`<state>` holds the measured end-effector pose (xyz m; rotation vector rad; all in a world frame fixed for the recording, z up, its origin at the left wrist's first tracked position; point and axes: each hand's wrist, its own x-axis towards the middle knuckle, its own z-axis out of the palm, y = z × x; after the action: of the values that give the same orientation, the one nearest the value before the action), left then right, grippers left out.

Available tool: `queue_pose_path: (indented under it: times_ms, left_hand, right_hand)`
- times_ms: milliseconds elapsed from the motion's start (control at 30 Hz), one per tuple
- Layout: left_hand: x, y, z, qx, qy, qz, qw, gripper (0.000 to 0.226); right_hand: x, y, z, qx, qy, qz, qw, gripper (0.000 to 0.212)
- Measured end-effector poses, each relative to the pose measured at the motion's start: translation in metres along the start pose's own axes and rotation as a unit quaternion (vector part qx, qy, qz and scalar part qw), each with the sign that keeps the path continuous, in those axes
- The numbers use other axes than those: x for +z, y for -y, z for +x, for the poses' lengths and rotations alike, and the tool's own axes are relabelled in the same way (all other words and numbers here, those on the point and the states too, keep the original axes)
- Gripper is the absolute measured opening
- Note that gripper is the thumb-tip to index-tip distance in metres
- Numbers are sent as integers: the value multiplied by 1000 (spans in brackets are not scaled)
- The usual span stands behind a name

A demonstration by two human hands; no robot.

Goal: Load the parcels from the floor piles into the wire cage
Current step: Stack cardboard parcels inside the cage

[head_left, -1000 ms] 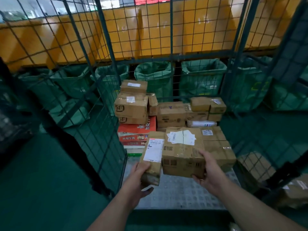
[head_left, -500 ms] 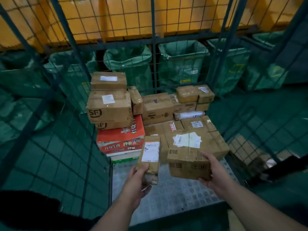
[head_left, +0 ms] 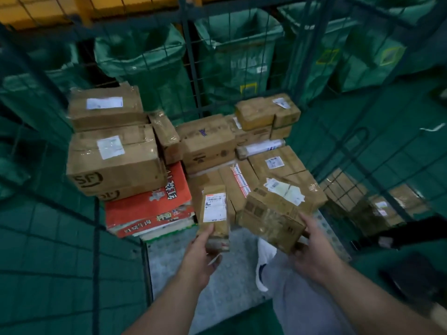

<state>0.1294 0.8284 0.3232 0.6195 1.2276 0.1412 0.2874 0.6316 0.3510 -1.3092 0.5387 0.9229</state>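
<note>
A head-worn wide-angle camera looks forward and down into the wire cage (head_left: 169, 267). Stacked parcels (head_left: 208, 143) sit close below.

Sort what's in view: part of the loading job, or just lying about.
Job: narrow parcel in left hand; taped box in right hand; wire cage; parcels stacked inside it.
Lying about: green sacks behind the cage; yellow barrier above them.

Two held parcels (head_left: 216, 209) (head_left: 273, 213), two SF-marked boxes (head_left: 116, 163) (head_left: 131, 191), one red carton (head_left: 150, 201).
</note>
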Motion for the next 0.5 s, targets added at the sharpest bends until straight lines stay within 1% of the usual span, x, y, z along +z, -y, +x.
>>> queue_pose_path:
  times_ms: [167, 233, 300, 400, 433, 500]
  left_hand:
    - [46, -53, 69, -8, -37, 11, 999, 33]
    - [62, -76, 86, -21, -54, 16, 998, 34]
    - [81, -102, 101, -39, -73, 15, 996, 39]
    - [106, -136, 106, -61, -79, -19, 995, 38]
    - [117, -152, 110, -68, -85, -37, 993, 34]
    - [133, -176, 106, -82, -91, -81, 989, 17]
  right_hand:
    - [37, 33, 91, 50, 26, 16, 998, 43]
    - [50, 51, 121, 66, 26, 11, 997, 37]
    - [62, 77, 149, 111, 9, 5, 994, 34]
    - [77, 107, 175, 144, 20, -17, 989, 44]
    - [86, 120, 184, 154, 16, -40, 987, 45]
    - [101, 139, 188, 163, 19, -74, 984, 37]
